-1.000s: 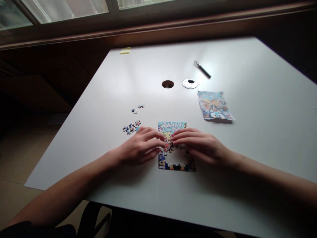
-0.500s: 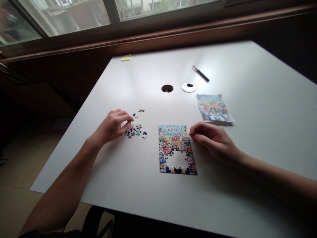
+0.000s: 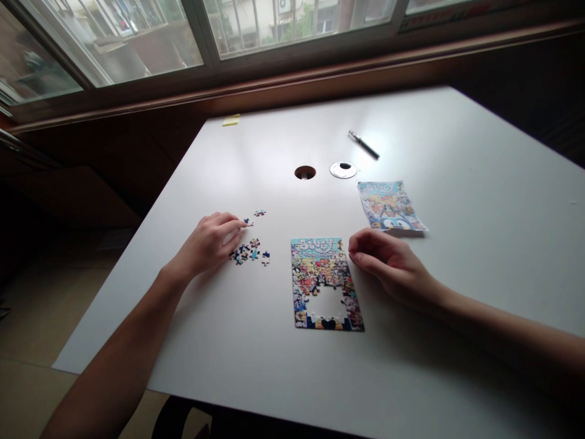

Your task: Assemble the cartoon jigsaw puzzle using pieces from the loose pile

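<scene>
My left hand reaches over the loose jigsaw pieces, thumb and index finger apart. Its index fingertip touches a small dark piece at the back of the group. Another piece lies just beyond. A partly assembled jigsaw puzzle lies flat in front of me, with a gap in its lower middle where white shows. My right hand rests at the puzzle's upper right edge, its fingers curled in and the thumb close to them. I see nothing between those fingers.
A creased paper sheet with a matching picture lies beyond my right hand. Farther back are a pen, a round metal cover and a hole in the white table. Yellow tape marks the far edge.
My left index finger has stretched forward onto the dark piece at the back of the loose pieces. The right hand stays beside the puzzle. The whole view has shifted slightly as my head tilted.
</scene>
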`<state>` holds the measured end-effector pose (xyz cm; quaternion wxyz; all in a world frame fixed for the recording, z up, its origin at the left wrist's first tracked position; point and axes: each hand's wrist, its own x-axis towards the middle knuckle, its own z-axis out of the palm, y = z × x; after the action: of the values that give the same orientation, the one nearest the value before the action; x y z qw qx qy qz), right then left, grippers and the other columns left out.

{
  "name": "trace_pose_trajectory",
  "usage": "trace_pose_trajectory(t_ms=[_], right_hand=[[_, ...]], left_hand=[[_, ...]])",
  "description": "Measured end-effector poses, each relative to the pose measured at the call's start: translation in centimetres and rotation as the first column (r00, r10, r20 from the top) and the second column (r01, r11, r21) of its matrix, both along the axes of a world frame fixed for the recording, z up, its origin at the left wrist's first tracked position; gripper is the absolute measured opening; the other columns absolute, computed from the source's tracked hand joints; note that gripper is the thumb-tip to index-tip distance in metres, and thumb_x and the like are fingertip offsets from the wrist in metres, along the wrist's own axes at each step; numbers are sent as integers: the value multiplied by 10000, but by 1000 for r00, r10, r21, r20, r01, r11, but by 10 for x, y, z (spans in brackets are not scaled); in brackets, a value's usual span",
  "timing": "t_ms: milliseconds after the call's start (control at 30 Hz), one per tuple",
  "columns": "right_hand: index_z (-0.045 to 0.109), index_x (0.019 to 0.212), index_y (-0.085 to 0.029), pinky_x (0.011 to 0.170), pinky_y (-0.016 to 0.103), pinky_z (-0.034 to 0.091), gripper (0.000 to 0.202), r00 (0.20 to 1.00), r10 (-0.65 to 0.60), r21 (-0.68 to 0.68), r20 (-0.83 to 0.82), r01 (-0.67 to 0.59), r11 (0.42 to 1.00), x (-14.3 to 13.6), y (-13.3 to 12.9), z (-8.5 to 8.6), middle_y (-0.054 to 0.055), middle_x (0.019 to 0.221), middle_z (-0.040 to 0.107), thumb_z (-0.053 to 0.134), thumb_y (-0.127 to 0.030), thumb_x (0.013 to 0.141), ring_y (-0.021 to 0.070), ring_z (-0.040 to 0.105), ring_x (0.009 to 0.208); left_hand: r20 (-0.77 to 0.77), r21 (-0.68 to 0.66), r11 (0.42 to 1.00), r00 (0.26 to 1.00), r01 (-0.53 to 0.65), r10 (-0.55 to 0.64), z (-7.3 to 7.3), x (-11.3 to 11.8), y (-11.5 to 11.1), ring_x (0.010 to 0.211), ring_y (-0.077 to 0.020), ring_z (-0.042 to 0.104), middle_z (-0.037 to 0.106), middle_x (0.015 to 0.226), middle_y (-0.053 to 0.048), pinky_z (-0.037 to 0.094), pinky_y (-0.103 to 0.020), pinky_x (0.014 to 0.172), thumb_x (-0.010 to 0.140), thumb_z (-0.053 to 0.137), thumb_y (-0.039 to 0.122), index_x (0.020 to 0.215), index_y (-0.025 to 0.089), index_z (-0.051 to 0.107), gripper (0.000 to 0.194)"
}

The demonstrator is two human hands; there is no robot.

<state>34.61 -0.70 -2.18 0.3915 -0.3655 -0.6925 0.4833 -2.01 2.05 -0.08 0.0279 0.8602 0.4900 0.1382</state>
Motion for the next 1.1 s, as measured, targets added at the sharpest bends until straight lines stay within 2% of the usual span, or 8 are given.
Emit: trace_pose_trajectory(t_ms=[133, 267, 367, 500, 667, 900, 1100], right_hand=[[582, 921, -209, 678, 270, 432, 61, 1000, 0, 4, 10, 0, 1000, 1, 0, 0, 17, 820, 558, 587, -270, 917, 157, 511, 749], [582, 924, -213, 680, 276, 439, 73, 1000, 2, 6, 20, -2, 1000, 1, 1, -1, 19, 825, 563, 587, -284, 915, 163, 517, 754], [582, 932, -216, 676, 276, 442, 73, 1000, 3, 4, 26, -3, 1000, 1, 1, -1, 19, 829, 567, 584, -287, 915, 163, 519, 751], [582, 928, -215, 680, 273, 446, 66, 999, 7, 14, 33, -7, 1000, 0, 1, 0, 19, 835, 571, 588, -279, 913, 160, 523, 755], [581, 925, -213, 673, 271, 456, 76, 999, 9, 22, 48, -10, 1000, 0, 0, 1, 24, 834, 574, 588, -288, 913, 160, 528, 748], [583, 919, -210, 670, 282, 474, 111, 998, -2, 33, 69, -1, 999, -1, 1, 1, 35, 839, 590, 598, -319, 906, 171, 546, 755], [569, 900, -215, 653, 277, 454, 90, 998, 5, 22, 59, -7, 1000, -1, 0, 2, 24, 809, 566, 588, -303, 907, 164, 521, 729]], left_hand=[[6, 5, 998, 998, -57, 57, -1, 2, 0, 1118, -233, 558, 625, 1188, -73, 415, -383, 982, 940, 462, 230, 1063, 198, 627, 208], [18, 1, 997, 997, -81, 81, 1, 0, 1, 1130, -241, 557, 633, 1181, -73, 409, -403, 990, 923, 444, 181, 1107, 205, 593, 238], [38, -49, 998, 998, -43, 45, 7, -7, 1, 1027, -220, 595, 665, 1075, -58, 440, -362, 906, 895, 460, 160, 1047, 205, 617, 224], [97, -192, 980, 995, 53, -34, 19, -13, -1, 800, -159, 590, 652, 881, -29, 449, -271, 718, 845, 526, 188, 874, 195, 645, 122], [108, -334, 934, 990, 126, -94, 26, -8, -5, 701, -126, 547, 602, 779, -12, 433, -237, 651, 799, 558, 188, 813, 185, 630, 74], [111, -323, 937, 989, 131, -100, 24, -7, -6, 644, -123, 510, 567, 719, -7, 402, -238, 598, 747, 536, 170, 768, 181, 580, 50], [122, -233, 966, 989, 112, -85, 23, -5, -8, 613, -119, 378, 418, 663, 14, 312, -263, 566, 689, 473, 108, 670, 192, 392, 119]])
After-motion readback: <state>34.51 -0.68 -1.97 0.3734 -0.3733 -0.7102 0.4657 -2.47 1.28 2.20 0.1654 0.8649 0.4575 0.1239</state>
